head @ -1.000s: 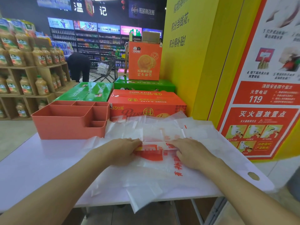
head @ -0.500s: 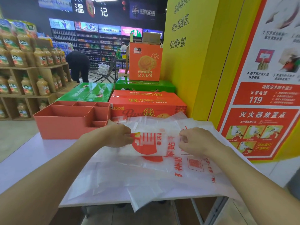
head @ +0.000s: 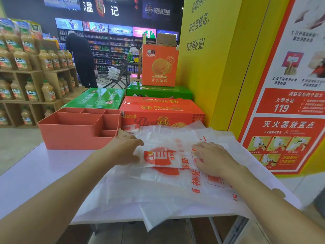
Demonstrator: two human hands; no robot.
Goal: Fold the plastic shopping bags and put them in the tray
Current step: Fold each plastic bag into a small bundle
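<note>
Folded bag (head: 163, 158): a white band with red print. It lies on top of the loose bags (head: 175, 199) at the middle of the table (head: 35, 173), with its long axis running left to right.
Left hand (head: 123, 150): pinches the left end of the band between thumb and fingers.
Right hand (head: 215, 160): holds the right part with its fingers curled down over it. The thumb is hidden.
Tray (head: 52, 136): coral, divided into compartments, standing far and left on the table. No bag shows in the compartments in view.
Key relation: the band spans from hand to hand, and the tray lies to its far left. The left hand is much the nearer, just beside the tray's right near corner, though I cannot tell whether it touches.
Step, as judged: mid-fold. The band still looks too long, so one end probably goes over the other along that axis.
Next move calls for: a short carry far and left, most easily by the left hand.
Risk: the slick film may spring open once released.
</note>
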